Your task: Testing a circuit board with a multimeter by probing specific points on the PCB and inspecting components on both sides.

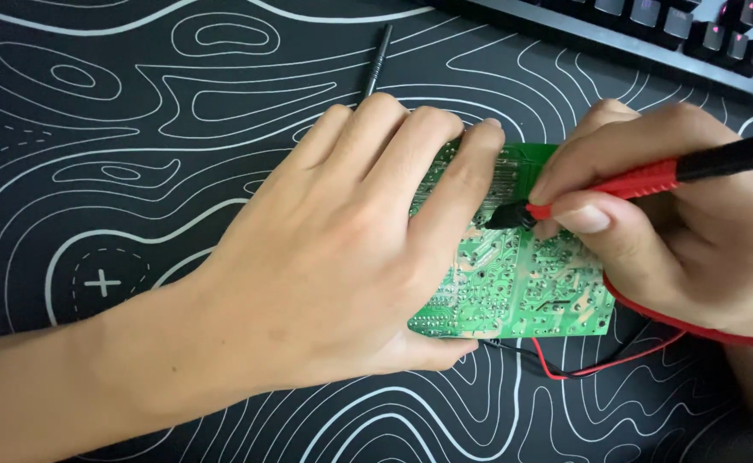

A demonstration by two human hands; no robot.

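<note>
Item: green circuit board (522, 291), solder side up, lying on the black desk mat (136, 171) with white contour lines that is covering the bench, toward the mat's right half and nearer the far edge than the near one.

Left hand (342, 257): lying flat over the board's left part, fingers spread and pressing down on it, thumb hooking under the near edge.

Right hand (677, 214): pinching a red multimeter probe (651, 178) between thumb and fingers; the probe's black tip is touching the board near its middle.

Red lead (694, 330): curving under the right hand toward the right edge of the mat. Thin red and black wires (565, 370): trailing out from the board's near edge.

Slim dark metal rod (377, 60): lying on the mat beyond the left hand, near the far edge.

Keyboard (651, 26): sitting at the far right corner, keys glowing pink.
</note>
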